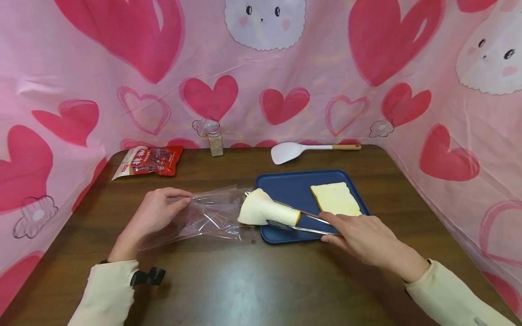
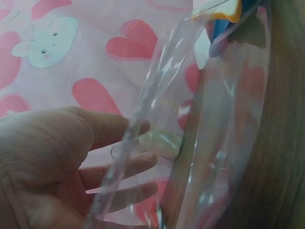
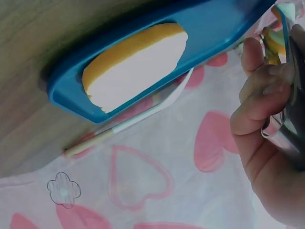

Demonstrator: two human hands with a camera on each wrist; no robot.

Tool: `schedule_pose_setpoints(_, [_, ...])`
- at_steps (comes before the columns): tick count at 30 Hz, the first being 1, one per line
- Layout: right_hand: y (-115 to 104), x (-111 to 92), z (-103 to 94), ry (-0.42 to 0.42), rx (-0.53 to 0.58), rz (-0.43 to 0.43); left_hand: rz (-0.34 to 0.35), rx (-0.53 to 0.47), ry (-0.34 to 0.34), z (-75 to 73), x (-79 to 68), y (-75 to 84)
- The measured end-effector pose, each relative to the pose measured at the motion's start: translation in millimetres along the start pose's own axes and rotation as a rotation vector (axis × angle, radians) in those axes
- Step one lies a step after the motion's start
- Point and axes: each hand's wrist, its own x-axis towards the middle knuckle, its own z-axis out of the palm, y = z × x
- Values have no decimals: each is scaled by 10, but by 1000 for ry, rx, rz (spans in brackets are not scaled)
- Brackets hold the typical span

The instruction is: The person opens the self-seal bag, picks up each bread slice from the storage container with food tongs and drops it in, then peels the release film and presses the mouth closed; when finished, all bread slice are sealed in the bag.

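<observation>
Metallic tongs [image 1: 314, 230], gripped by the right hand [image 1: 364, 237], clasp a folded bread slice [image 1: 263, 209] over the left edge of the blue tray [image 1: 287, 186]; we see its long axis run left–right, flared end pointing left at the clear bag [image 1: 210, 217] pinched by the left hand [image 1: 157, 212].

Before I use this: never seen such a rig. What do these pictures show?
No machine: a person works bare-handed at a brown table. The wide picture comes from a head-worn camera; the others from cameras on the left and right wrists. On the table: a blue tray bearing a bread slice, a white spatula, a red packet and a small jar. The left hand is at a clear bag, its fingers showing through it. The right hand holds metal tongs gripping a second slice, bent over, near the bag's end.
</observation>
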Motion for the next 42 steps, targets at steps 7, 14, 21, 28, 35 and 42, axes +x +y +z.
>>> schedule_pose_setpoints(7, [20, 62, -27, -7, -4, -43, -35, -9, -4, 42, -1, 14])
schedule_pose_setpoints(14, [61, 149, -94, -13, -46, -35, -51, -8, 11, 27, 8, 39])
schedule_pose_setpoints(21, [79, 197, -113, 1, -69, -48, -60, -41, 18, 5, -1, 20])
schedule_pose_setpoints(28, [114, 256, -125, -55, -6, -68, -82, -88, 5, 0, -13, 22])
schedule_pose_setpoints(35, [172, 326, -77, -65, 22, -117, -73, -102, 1, 9, -20, 11])
schedule_pose_setpoints(42, [260, 372, -44, -99, 67, -93, -45, -114, -5, -13, -22, -9])
